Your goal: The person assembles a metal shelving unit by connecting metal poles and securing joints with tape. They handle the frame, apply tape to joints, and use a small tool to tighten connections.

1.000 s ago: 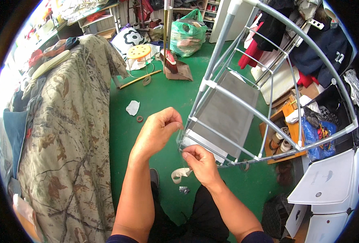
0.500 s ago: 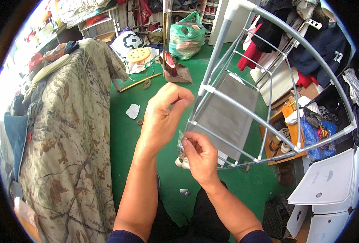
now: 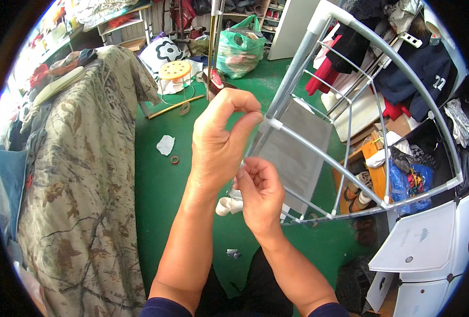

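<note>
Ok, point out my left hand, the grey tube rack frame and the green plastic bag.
left hand [image 3: 216, 140], head view, on the back of the hand.
grey tube rack frame [image 3: 319, 153], head view, on a curved front tube.
green plastic bag [image 3: 240, 48], head view, on its bulging front.

The left hand [image 3: 218, 142] has been raised steadily from beside the right hand [image 3: 261, 193] to well above it, its pinched fingertips [image 3: 247, 113] now brought up against the rack [image 3: 319, 142]. The right hand has been lifted slightly.
</note>
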`<state>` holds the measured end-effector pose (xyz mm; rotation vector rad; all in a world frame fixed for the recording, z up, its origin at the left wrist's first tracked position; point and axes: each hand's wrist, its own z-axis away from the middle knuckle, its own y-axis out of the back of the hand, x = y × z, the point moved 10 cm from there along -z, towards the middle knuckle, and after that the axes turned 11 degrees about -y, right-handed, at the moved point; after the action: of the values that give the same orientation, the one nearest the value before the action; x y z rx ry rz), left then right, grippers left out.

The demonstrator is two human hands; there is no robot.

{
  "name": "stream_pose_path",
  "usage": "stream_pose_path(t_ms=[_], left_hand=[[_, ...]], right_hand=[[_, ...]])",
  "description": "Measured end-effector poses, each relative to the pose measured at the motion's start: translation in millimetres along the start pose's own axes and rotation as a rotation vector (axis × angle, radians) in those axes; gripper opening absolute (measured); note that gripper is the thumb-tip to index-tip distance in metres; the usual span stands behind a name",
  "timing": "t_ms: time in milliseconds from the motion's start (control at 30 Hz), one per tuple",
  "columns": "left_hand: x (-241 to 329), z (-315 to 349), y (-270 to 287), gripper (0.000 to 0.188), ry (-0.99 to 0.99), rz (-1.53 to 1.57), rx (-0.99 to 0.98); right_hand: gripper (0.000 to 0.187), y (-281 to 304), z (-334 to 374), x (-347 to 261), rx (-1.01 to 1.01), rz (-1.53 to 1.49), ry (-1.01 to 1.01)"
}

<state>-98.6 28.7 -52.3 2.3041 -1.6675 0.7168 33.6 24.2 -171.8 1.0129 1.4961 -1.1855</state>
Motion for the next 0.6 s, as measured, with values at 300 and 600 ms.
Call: stream_pose_path(t_ms=[300,600], left_hand=[[-5.7,-3.7,-0.9,0.018,-0.029,0.05,0.056],[-12.6,-4.4,-5.4,0.021,-0.015,0.135,0.038]], right_hand=[[0.023,0.0,-16.2,4.0,0.049,-0.097,-0.037],[0.032,2.3,-27.2,1.0,0.094,-0.126,-0.033]])
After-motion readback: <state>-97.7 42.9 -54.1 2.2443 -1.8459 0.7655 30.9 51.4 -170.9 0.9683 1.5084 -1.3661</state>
